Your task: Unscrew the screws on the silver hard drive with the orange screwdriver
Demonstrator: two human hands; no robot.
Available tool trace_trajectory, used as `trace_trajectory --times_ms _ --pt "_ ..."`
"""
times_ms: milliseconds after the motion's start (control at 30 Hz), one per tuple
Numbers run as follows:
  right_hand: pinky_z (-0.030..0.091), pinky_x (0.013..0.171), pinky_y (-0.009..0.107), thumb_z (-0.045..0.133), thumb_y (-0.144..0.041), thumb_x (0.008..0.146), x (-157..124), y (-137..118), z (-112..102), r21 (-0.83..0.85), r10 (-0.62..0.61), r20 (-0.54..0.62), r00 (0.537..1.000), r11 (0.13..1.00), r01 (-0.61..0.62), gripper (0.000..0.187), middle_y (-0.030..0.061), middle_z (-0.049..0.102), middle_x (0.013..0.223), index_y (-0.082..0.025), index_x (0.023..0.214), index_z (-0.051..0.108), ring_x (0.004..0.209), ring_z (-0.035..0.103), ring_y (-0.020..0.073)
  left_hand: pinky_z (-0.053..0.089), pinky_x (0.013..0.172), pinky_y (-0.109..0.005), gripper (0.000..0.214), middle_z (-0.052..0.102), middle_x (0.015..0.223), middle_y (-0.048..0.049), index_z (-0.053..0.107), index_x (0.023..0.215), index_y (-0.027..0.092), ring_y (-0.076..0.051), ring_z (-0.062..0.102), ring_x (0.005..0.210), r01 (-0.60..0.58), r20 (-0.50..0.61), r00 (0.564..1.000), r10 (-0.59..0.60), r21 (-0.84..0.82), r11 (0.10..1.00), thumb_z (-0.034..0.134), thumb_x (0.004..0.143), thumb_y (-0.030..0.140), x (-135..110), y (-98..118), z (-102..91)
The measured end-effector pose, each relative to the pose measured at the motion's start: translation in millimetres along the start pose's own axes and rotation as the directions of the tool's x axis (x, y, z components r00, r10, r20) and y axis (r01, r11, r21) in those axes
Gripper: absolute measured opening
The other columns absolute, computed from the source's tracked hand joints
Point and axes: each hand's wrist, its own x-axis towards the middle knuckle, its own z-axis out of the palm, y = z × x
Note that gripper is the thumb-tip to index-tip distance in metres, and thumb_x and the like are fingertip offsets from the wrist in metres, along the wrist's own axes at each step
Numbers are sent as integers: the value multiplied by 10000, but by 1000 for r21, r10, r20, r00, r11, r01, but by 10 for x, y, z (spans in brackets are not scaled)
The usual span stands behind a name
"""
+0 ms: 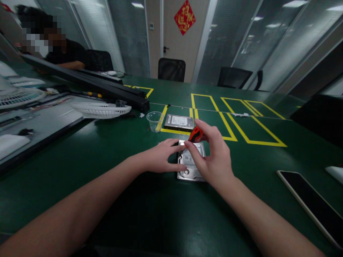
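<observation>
A silver hard drive [191, 160] with a label lies flat on the green table in front of me. My right hand [213, 157] is closed round a red and black screwdriver [196, 134], which slants down to the drive's upper left part. Its tip is hard to make out near my fingers. From the left, my left hand [163, 157] reaches onto the drive with fingers spread. The thumb touches the drive's lower left face, and the index finger extends close to the screwdriver's tip. My right hand hides part of the drive's right side.
Beyond my hands are a second hard drive [179, 121] and a clear plastic cup [154, 121]. Yellow tape outlines [265, 144] mark the table. A phone [312, 203] lies at right. Fan grilles [102, 110] and long black bars [112, 91] occupy the left, where a person [71, 53] sits.
</observation>
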Motion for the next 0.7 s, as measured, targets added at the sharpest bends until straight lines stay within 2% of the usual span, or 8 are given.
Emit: trace_trajectory --times_ms 100,267,400,533,700 --pt "692 914 440 686 -189 1027 -17 3 11 20 13 11 1000 1000 -13 645 121 704 1398 -294 1625 466 993 740 237 334 1326 -649 855 380 1773 -164 537 1638 279 -449 354 1633 7 4 1000 -7 0 1000 708 961 772 1 22 -15" --pt "677 1040 498 641 -181 1030 -44 -22 -1 69 47 50 998 996 -50 698 147 661 1510 -284 1674 393 1188 766 296 316 1331 -666 859 348 1796 -147 529 1644 314 -463 321 1651 45 21 999 -45 -9 999 723 946 776 0 52 -39" --pt "707 946 494 636 -215 1039 -50 -33 -10 94 95 78 992 990 -102 709 144 714 1399 -280 1687 356 1088 795 295 316 1325 -686 886 346 1798 -146 500 1669 336 -474 310 1655 57 31 998 -56 -18 998 737 936 774 0 50 -41" --pt "706 900 478 731 -269 1013 -33 -13 -1 24 39 40 998 999 -40 714 143 673 1453 -293 1652 412 1004 760 266 312 1323 -693 896 368 1787 -160 495 1678 322 -482 324 1647 47 10 999 -46 -14 999 744 937 760 3 27 -22" --pt "692 842 443 753 -225 995 -15 7 14 2 30 -4 1000 1000 -30 670 127 687 1379 -280 1602 471 895 706 222 325 1324 -671 880 398 1764 -154 517 1660 322 -465 346 1636 27 2 1000 -27 -16 1000 727 938 779 3 11 -9"
